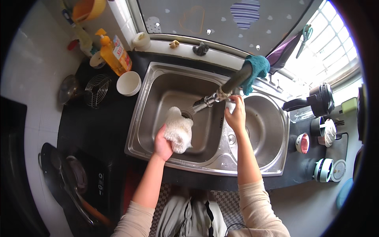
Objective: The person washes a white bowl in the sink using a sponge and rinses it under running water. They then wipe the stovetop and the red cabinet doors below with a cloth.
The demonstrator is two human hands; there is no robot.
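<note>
A wet-looking white fluffy cloth (178,130) is bunched in my left hand (163,144), above the large rectangular sink basin (207,130). The cloth lies just below the tip of the faucet spout (204,103), partly covering the drain (187,114). At the faucet's base, between the two basins, my right hand (237,116) has its thumb and fingers around the faucet handle (229,104); the fingers hide part of it. A teal cloth (257,71) is draped over the faucet's dark sleeve (238,78).
A smaller round basin (266,130) adjoins on the right. Left of the sink stand a white bowl (129,83), an orange pump bottle (114,56) and a wire rack (97,89). A wok (50,166) sits lower left. A small bowl (302,143) and a black-handled pot (319,100) are at right.
</note>
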